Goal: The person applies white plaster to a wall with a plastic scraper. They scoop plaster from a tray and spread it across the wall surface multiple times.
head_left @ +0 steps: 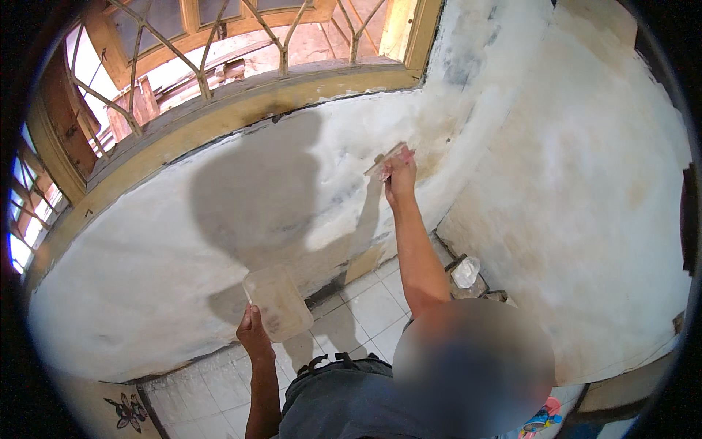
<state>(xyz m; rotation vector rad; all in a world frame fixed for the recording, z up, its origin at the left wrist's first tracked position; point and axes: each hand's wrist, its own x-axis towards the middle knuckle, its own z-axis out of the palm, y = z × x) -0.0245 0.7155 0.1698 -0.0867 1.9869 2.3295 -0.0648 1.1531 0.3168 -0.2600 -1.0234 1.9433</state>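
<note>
My right hand [401, 178] is closed around a putty knife [385, 159] and holds its wide blade at the white, patchy wall [344, 164] below the window. Something pinkish shows between those fingers; I cannot tell whether it is the handle. Lower and to the left, my left hand [254, 333] grips the edge of a shallow, translucent plastic tray [278, 304]. Faint smears mark the tray's surface. Shadows of my upper body and right arm fall across the wall.
Above the wall runs a yellow wooden window frame [248, 102] with a metal grille [201, 80]. Another whitish wall [570, 190] meets it at the right corner. A crumpled clear plastic bag [466, 272] lies near that corner, above white floor tiles [365, 311].
</note>
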